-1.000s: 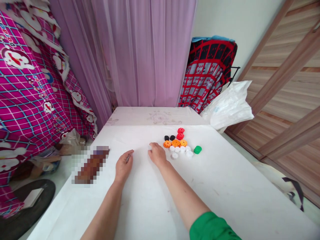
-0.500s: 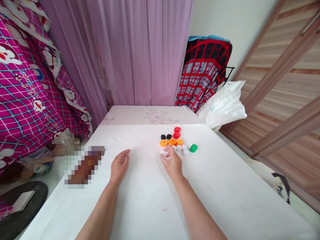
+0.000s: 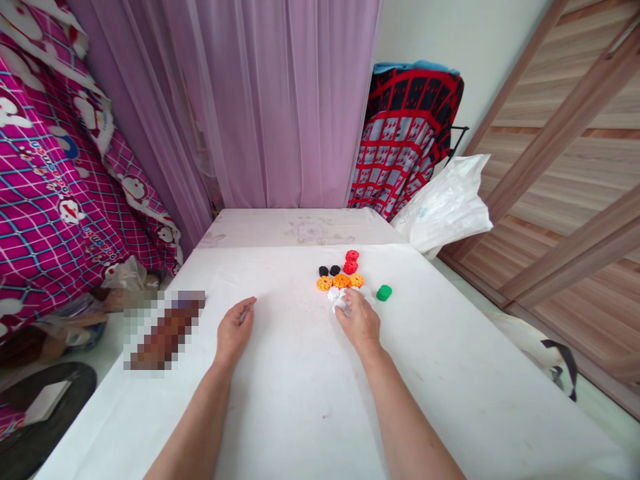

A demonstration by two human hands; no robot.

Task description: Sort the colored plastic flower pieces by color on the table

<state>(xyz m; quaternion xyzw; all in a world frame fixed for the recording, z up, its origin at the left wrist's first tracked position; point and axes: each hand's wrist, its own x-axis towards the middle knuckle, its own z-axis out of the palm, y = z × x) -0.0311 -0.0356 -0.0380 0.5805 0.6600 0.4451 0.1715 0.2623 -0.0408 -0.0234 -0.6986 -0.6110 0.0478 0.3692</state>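
Note:
My right hand (image 3: pixel 361 323) is closed at the near side of a group of small flower-shaped plastic pieces, its thumb and fingers on a white piece (image 3: pixel 342 307). Another white piece (image 3: pixel 333 293) lies just beyond, and more white ones are partly covered by my fingers. Behind them run several orange pieces (image 3: pixel 341 281) in a row. Two black pieces (image 3: pixel 335 270) and some red pieces (image 3: pixel 352 260) lie farther back. A green piece (image 3: pixel 384 293) sits apart on the right. My left hand (image 3: pixel 236 332) rests on the table, fingers curled towards the thumb, with nothing visible in them.
The pieces lie on a white-covered table (image 3: pixel 290 400). A blurred reddish-brown item (image 3: pixel 167 333) is at its left edge. A white plastic bag (image 3: pixel 445 207) stands beyond the right edge. Purple curtains (image 3: pixel 280 100) hang behind, and a wooden wardrobe (image 3: pixel 560 200) is on the right.
My right hand has shifted a little to the right and nearer with a white piece, leaving another white piece in sight. My left hand stays nearly still. The view has tilted slightly.

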